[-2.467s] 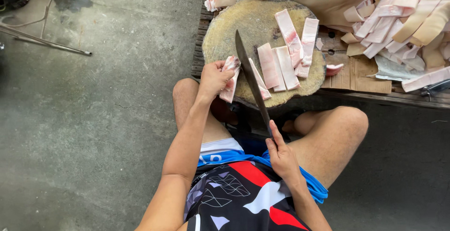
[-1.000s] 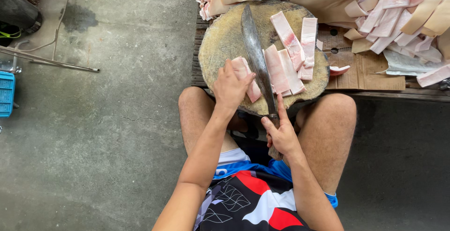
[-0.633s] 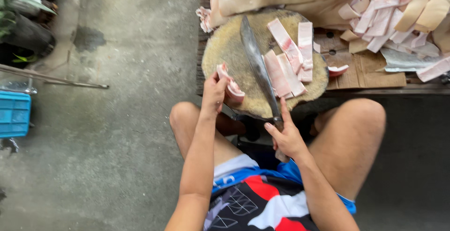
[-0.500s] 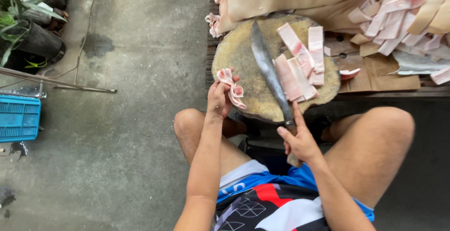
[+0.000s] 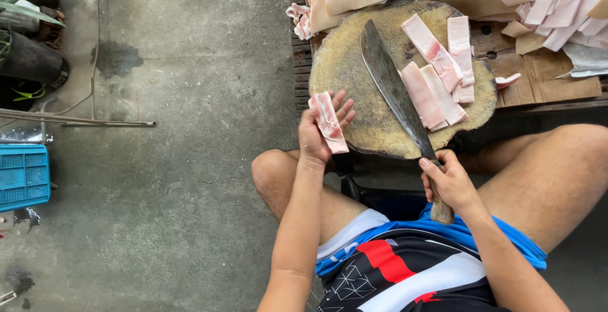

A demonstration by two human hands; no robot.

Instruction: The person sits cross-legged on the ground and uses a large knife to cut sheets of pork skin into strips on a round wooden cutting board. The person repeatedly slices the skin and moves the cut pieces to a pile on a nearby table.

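The left hand [image 5: 320,136], fingers curled, holds a meat strip [image 5: 330,122] at the chopping block's [image 5: 354,78] left edge. The right hand [image 5: 449,182] grips the knife [image 5: 396,93] handle, blade flat across the block.

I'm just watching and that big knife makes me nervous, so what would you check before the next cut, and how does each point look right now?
1. Right hand has a full grip on the knife handle: ok, fingers wrapped round it.
2. Left hand clear of the blade: ok, it holds a meat strip at the board's left edge, apart from the blade.
3. Blade at rest: ok, it lies on the chopping block.
4. Room to cut: ok, the block's left half is bare; cut strips lie right of the blade.
5. Block sits steady: cannot tell, its support is mostly hidden.
6. Knees clear of the blade: ok, both are below the block.
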